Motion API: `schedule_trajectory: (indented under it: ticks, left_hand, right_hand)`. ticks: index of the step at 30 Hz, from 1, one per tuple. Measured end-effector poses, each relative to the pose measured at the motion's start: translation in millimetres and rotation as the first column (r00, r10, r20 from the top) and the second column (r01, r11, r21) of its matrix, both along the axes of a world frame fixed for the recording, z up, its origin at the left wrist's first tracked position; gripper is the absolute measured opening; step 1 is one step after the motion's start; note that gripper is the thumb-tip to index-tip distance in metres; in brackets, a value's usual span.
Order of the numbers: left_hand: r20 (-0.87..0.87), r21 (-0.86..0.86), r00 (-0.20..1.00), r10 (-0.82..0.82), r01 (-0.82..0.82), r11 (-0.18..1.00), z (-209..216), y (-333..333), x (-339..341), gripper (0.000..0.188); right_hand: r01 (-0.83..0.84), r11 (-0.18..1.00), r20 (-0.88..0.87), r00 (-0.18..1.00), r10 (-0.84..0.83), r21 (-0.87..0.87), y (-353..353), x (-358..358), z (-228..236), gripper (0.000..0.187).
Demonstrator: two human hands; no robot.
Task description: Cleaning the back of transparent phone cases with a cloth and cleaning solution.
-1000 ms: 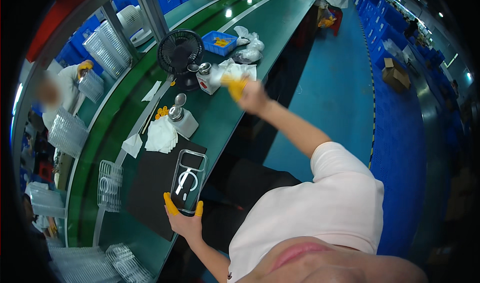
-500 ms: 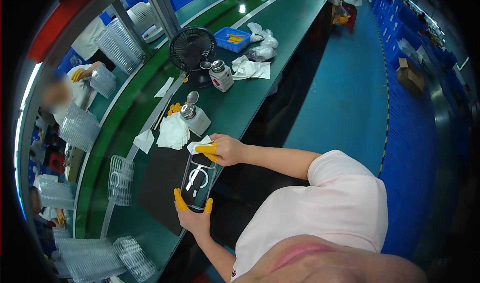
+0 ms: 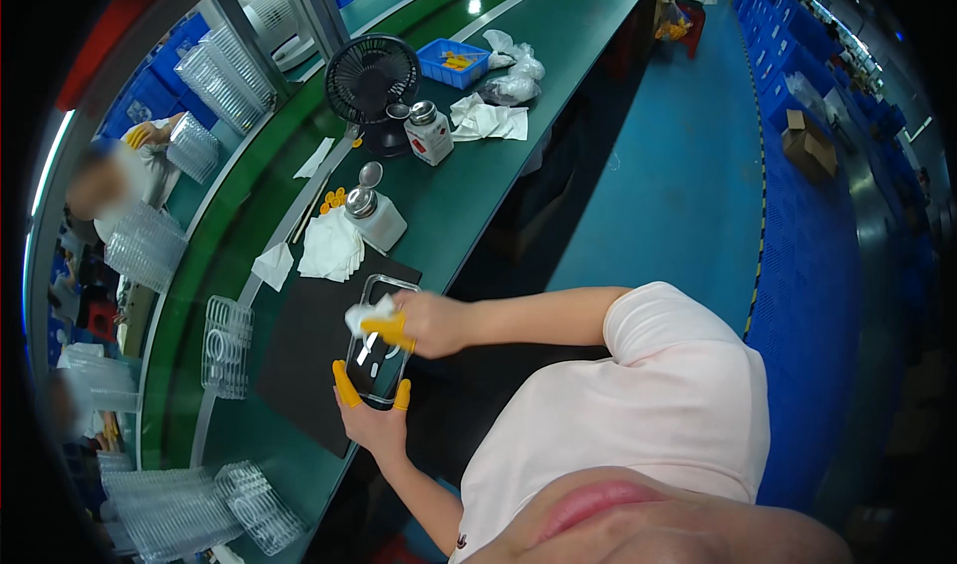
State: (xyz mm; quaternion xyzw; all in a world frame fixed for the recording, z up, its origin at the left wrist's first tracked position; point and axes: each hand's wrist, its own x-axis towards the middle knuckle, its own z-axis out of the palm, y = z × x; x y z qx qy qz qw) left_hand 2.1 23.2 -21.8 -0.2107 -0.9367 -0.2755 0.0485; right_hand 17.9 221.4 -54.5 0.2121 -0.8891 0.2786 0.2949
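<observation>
A clear phone case (image 3: 367, 379) with a white ring and small bar mark is held tilted above the near edge of a black mat (image 3: 299, 350). My left hand (image 3: 375, 423), with yellow finger cots, grips its lower end between thumb and fingers. My right hand (image 3: 435, 323), also in yellow finger cots and slightly blurred, pinches a folded white wipe (image 3: 357, 317) over the upper half of the case. Hand and wipe hide part of the ring. Beyond the mat lie a stack of white wipes (image 3: 331, 245) and a white bottle with a metal cap (image 3: 377, 221).
A second bottle (image 3: 430, 138), a black fan (image 3: 373, 78) and a blue tray (image 3: 439, 72) stand farther along the green bench. Stacked clear cases (image 3: 227, 350) lie left of the mat, with more (image 3: 261, 509) nearer me. Co-workers sit across the belt.
My right hand has slid the wipe from the case's top end down and left across its surface. My left hand keeps its grip. The whole view has shifted slightly.
</observation>
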Motion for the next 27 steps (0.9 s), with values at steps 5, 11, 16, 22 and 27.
schedule_trajectory:
  ticks: [5,11,16,22,27]
  left_hand:
    - [0.022,0.031,1.0,0.018,-0.019,0.999,0,-3,2,0.085]
    - [-0.024,0.011,1.0,0.015,-0.015,1.0,-4,-1,1,0.086]
    - [0.005,0.039,1.0,0.002,-0.003,0.999,-8,-7,-1,0.089]
    - [-0.03,0.025,0.999,-0.03,0.031,0.999,-3,-1,0,0.087]
    - [-0.026,0.109,0.999,-0.026,0.028,0.994,-6,-6,0,0.086]
  right_hand:
    - [-0.265,0.939,0.192,0.955,0.226,0.217,-22,10,16,0.01]
    - [-0.157,0.94,0.145,0.982,0.117,0.303,-24,10,20,0.011]
    - [-0.233,0.954,0.189,0.962,0.197,0.187,-34,3,13,0.012]
    - [-0.035,0.963,0.17,0.985,-0.011,0.267,-18,11,19,0.009]
    - [-0.163,0.946,0.071,0.986,0.149,0.281,-46,-3,6,0.009]
